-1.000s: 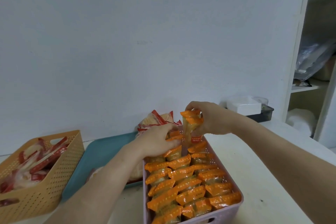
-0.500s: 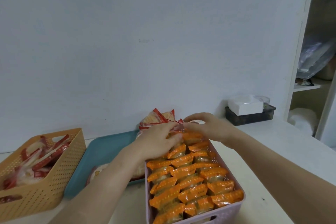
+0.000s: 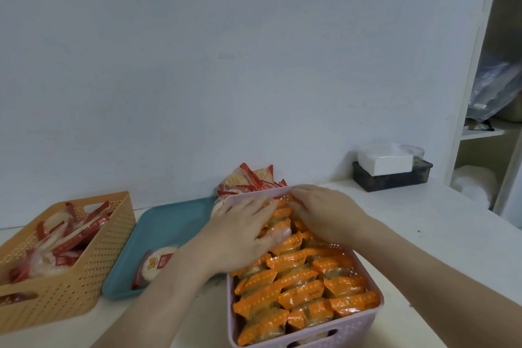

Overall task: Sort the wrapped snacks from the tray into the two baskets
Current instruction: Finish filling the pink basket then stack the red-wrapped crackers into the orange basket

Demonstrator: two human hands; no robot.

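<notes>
Both hands are lying palm down on the far end of the lilac basket (image 3: pixel 367 319), which is sitting at the person's right and holding tightly packed rows of orange-wrapped snacks (image 3: pixel 299 291). The left hand (image 3: pixel 243 234) is pressing flat on those packets with its fingers stretched out and gripping nothing, and the right hand (image 3: pixel 327 215) is lying beside it with loose fingers reaching toward the basket's far rim, likewise holding nothing that is showing. What is waiting to be sorted is lying to the left of both hands, on the teal tray (image 3: pixel 169 220), which is sitting between the lilac basket and the tan basket (image 3: pixel 99 248). A heap of red-wrapped snacks (image 3: pixel 248 181) is piling up at the tray's far right corner, just beyond the lilac basket's far rim and just past the left fingertips. A single red-wrapped snack (image 3: pixel 154 265) is lying nearer the person, just beside the left forearm, which is hiding part of it, so its long axis is not telling clearly. The tan basket is already holding red-wrapped packets (image 3: pixel 76 234) and is standing well apart to the left, touching the tray's left edge. The left hand is lying nearer to both the heap and the tan basket, so the coming reach is probably calling for that hand, going forward and slightly left, then across the tray
</notes>
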